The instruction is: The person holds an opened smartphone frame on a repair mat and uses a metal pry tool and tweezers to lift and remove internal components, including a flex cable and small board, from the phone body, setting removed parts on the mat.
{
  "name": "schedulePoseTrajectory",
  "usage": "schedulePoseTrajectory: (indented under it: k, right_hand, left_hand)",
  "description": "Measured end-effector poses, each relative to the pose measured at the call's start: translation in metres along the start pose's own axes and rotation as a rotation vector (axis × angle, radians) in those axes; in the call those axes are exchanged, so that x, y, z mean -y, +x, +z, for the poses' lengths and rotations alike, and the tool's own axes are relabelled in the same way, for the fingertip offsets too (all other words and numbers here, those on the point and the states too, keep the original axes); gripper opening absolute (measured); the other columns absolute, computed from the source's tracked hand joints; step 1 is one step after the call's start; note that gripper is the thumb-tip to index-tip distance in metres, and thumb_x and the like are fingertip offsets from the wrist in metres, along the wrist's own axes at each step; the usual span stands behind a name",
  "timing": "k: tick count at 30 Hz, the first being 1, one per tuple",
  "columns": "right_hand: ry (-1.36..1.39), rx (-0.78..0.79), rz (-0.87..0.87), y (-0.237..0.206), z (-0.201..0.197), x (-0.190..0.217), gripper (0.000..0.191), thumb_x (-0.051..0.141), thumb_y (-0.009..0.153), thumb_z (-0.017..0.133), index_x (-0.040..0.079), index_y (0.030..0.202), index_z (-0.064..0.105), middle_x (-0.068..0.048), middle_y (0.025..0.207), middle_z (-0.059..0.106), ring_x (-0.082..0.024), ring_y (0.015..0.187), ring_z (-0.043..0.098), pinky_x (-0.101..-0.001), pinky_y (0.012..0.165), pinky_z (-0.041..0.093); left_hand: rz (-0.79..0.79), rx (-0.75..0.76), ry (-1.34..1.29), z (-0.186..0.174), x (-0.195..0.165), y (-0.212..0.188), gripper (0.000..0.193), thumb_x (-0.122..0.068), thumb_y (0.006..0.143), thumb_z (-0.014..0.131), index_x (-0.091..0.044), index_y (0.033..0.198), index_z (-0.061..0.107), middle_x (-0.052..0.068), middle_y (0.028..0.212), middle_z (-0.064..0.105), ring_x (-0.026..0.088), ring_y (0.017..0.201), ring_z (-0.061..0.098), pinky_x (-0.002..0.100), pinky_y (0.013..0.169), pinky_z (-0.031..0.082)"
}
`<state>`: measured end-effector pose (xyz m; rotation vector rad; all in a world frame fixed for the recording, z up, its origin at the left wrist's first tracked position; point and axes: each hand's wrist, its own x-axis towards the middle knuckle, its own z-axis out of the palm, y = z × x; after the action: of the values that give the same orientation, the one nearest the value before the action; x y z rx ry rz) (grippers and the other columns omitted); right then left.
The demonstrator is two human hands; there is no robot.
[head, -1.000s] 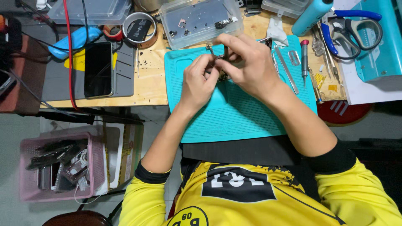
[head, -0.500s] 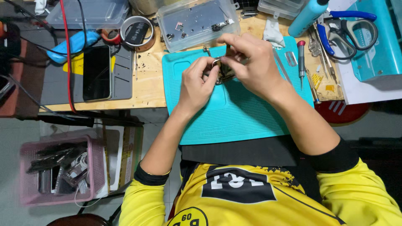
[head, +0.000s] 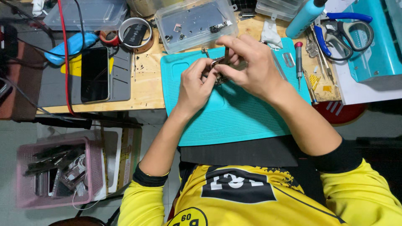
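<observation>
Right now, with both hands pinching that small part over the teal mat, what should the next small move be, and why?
Probably lower the small metal part onto the teal mat before working it further. Both the left hand and right hand grip it in the air by the fingertips, and it is tiny, so a slip seems likely. How the part is oriented is hidden by the fingers.

Black phone (head: 94,74) on grey mat (head: 121,86), bench (head: 146,88) left; tape roll (head: 135,34) nr clear parts box (head: 194,23); blue scissors (head: 343,31) right; pink basket (head: 54,172) on floor.
</observation>
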<state>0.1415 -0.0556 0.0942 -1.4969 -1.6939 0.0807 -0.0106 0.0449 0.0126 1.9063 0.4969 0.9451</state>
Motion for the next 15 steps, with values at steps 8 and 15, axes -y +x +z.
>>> schedulePoseTrajectory:
  k: [8, 15]
  right_hand:
    - [0.003, 0.033, 0.069, 0.0059, 0.0031, 0.0026, 0.041, 0.004, 0.090, 0.083, 0.006, 0.127, 0.066, -0.008, 0.086, 0.064, -0.017, 0.075, 0.063, -0.0315, 0.070, 0.054]
    - [0.151, 0.064, 0.035, 0.0073, 0.0035, 0.0025, 0.043, -0.005, 0.094, 0.071, 0.006, 0.135, 0.064, -0.006, 0.094, 0.067, -0.012, 0.084, 0.068, -0.0286, 0.078, 0.058]
  left_hand:
    - [-0.033, 0.001, -0.001, 0.0005, 0.0018, -0.0004, 0.009, -0.007, 0.099, 0.067, 0.001, 0.103, 0.065, 0.009, 0.086, 0.065, 0.012, 0.064, 0.060, 0.027, 0.057, 0.048]
    - [-0.004, -0.023, 0.006, -0.0013, 0.0003, -0.0010, 0.013, -0.007, 0.099, 0.067, 0.000, 0.111, 0.067, 0.008, 0.092, 0.067, 0.010, 0.069, 0.062, 0.026, 0.060, 0.050]
